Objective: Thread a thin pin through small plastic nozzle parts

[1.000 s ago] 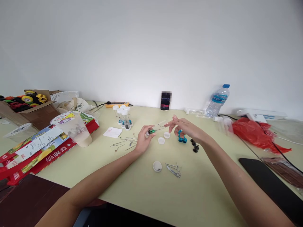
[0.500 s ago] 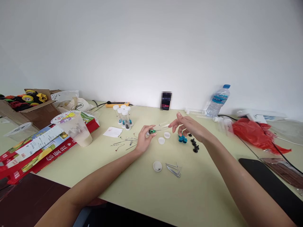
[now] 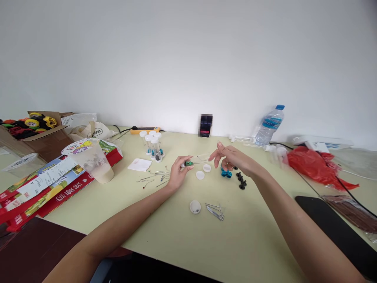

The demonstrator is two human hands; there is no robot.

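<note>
My left hand (image 3: 177,172) is closed round the capped end of a clear tube (image 3: 203,157) lying sideways in the air. Inside it, a green piece (image 3: 188,163) and thin metal wires show. My right hand (image 3: 228,156) is at the tube's far end, thumb raised and fingers apart; whether a fingertip touches the rim I cannot tell. Under the tube lie two white caps (image 3: 200,175). Blue knobs (image 3: 226,173) and black knobs (image 3: 242,181) sit below my right hand. Thin metal picks (image 3: 159,173) are scattered left of my left hand.
Nearer me are a white cap with small bits (image 3: 194,207) and bent hex keys (image 3: 216,211). Capped tubes (image 3: 154,147) stand at the back left. A drink cup (image 3: 94,163), water bottle (image 3: 270,125), propped phone (image 3: 205,125) and red plastic bag (image 3: 309,163) surround the work area.
The view has shifted slightly. Both hands keep nearly the same pose, my left hand round the tube and my right hand at its far end.
</note>
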